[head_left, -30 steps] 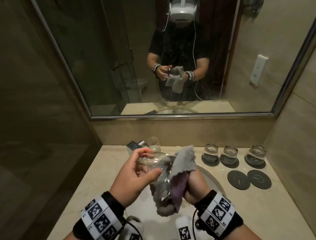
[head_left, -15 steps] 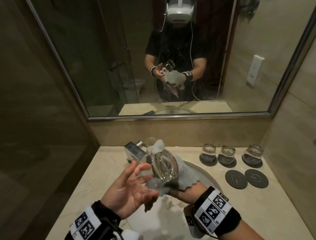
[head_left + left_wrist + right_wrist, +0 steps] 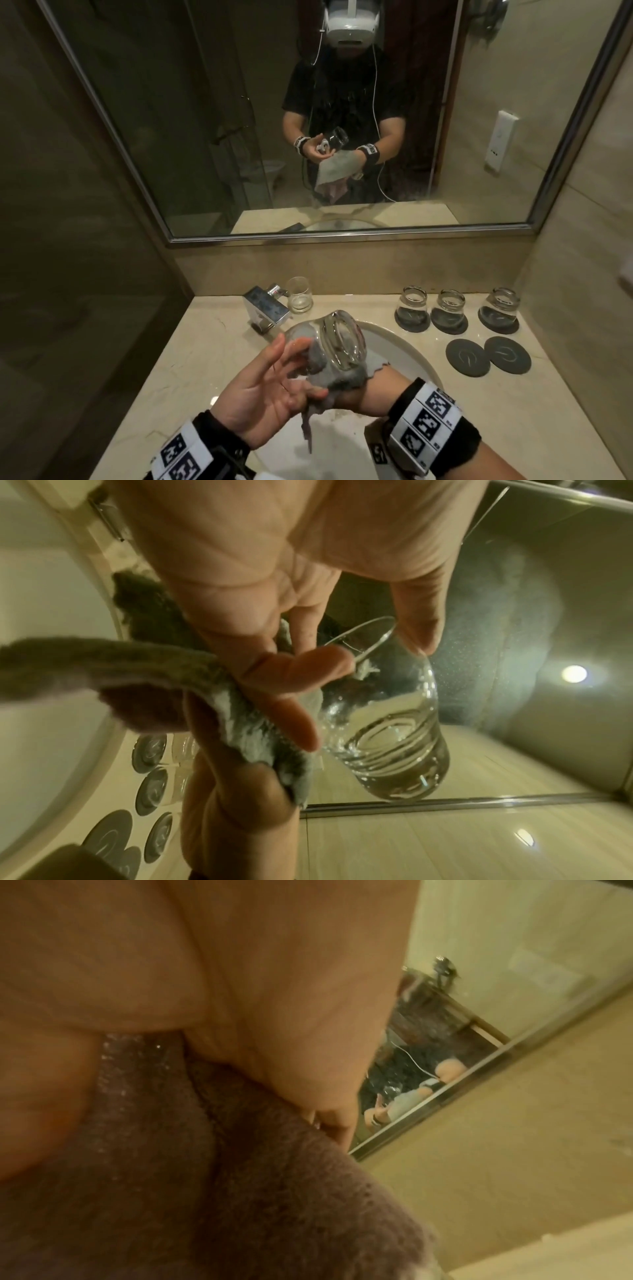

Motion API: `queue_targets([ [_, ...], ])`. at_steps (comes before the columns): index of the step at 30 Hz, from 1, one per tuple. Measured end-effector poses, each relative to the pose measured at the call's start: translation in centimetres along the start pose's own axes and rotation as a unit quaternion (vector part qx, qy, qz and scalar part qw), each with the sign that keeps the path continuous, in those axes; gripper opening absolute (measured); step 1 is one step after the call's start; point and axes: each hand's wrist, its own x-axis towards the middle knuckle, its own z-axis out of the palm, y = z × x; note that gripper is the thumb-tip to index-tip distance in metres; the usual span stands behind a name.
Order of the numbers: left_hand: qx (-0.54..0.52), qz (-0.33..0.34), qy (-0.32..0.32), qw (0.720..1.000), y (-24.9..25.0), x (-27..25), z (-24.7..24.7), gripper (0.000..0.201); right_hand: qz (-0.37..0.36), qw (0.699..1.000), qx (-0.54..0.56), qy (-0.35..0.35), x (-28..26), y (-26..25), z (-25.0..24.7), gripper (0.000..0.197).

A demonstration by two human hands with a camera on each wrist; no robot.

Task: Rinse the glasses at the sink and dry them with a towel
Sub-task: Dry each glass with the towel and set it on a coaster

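Resting on the towel [image 3: 346, 378], the glass [image 3: 337, 339] touches the left hand's [image 3: 265, 394] spread fingers [image 3: 416, 607].

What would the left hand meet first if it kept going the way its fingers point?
Probably the glass itself: the left hand is open, fingers aimed at its side and seemingly brushing it already. The towel bunched under the glass lies just beyond. Depth is uncertain.
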Motion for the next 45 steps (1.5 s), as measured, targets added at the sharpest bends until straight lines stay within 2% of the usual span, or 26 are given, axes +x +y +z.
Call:
queue_targets([
  [4,0.018,0.001,0.02,1.0,-0.2,0.2,-0.2,0.083,0.079,0.993,-0.08,-0.031,-0.2,0.8,0.5,0.04],
  [7,0.038,0.017,0.036,0.998,-0.1,0.3,0.1,0.097,0.088,0.99,-0.094,0.05,-0.2,1.3,-0.2,0.044],
  [9,0.036,0.033,0.048,0.998,0.0,0.3,-0.2,0.092,0.077,0.991,-0.094,0.062,-0.3,1.6,-1.2,0.044],
  [11,0.029,0.054,0.054,0.997,0.3,0.6,-0.7,0.083,0.123,0.988,-0.076,0.059,-0.4,2.4,-2.0,0.032],
  [12,0.03,0.064,0.056,0.996,0.4,0.6,-0.8,0.08,0.141,0.985,-0.043,0.089,-0.3,3.0,-2.3,0.025],
  [14,0.036,0.082,0.063,0.994,0.6,0.8,-1.0,0.076,0.11,0.968,0.091,0.208,-0.2,3.7,-2.4,0.014],
  [15,0.039,0.086,0.066,0.993,0.6,1.0,-1.0,0.075,0.077,0.945,0.184,0.259,-0.2,3.6,-2.4,0.016],
  [16,0.042,0.09,0.068,0.993,0.6,1.1,-1.0,0.072,0.044,0.916,0.285,0.279,-0.3,3.1,-2.3,0.02],
  [17,0.045,0.091,0.069,0.992,0.5,1.2,-0.9,0.067,0.013,0.89,0.367,0.269,-0.4,2.4,-2.2,0.031],
  [18,0.051,0.09,0.069,0.992,0.4,1.4,-0.8,0.064,-0.018,0.877,0.408,0.252,-0.6,1.8,-2.1,0.042],
  [19,0.06,0.088,0.065,0.992,0.2,1.6,-0.7,0.066,-0.039,0.884,0.4,0.239,-0.5,1.5,-1.8,0.05],
  [22,0.09,0.084,0.058,0.991,-0.1,2.0,-0.5,0.073,-0.065,0.929,0.277,0.237,-0.4,1.0,-1.1,0.07],
  [24,0.076,0.076,0.064,0.992,-0.3,2.1,-0.6,0.061,-0.069,0.927,0.286,0.234,-0.4,1.0,-0.9,0.065],
  [26,0.068,0.068,0.062,0.993,-0.6,2.2,-0.9,0.055,-0.071,0.903,0.368,0.212,-0.3,1.4,-0.7,0.057],
  [28,0.085,0.061,0.044,0.994,-0.7,2.3,-1.2,0.074,-0.066,0.886,0.416,0.193,-0.5,1.8,-0.6,0.056],
  [30,0.078,0.055,0.033,0.995,-0.9,2.4,-1.3,0.084,-0.059,0.886,0.42,0.188,-0.7,2.3,-0.6,0.057],
  [37,0.028,0.025,0.017,0.999,-1.8,3.7,-0.5,0.092,-0.015,0.874,0.374,0.308,-0.9,3.8,-0.4,0.056],
  [40,0.024,0.027,0.043,0.998,-1.6,4.5,-0.2,0.081,-0.028,0.837,0.443,0.321,-1.1,4.4,-0.7,0.053],
  [42,0.025,0.028,0.047,0.998,-1.4,5.0,0.1,0.085,-0.043,0.802,0.492,0.335,-1.2,4.8,-1.1,0.054],
  [44,0.009,0.032,0.061,0.998,-1.2,5.3,0.7,0.089,-0.041,0.786,0.502,0.359,-1.7,5.1,-1.9,0.054],
  [45,0.001,0.032,0.072,0.997,-1.1,5.6,0.7,0.083,-0.038,0.784,0.499,0.369,-2.0,5.3,-2.3,0.054],
])
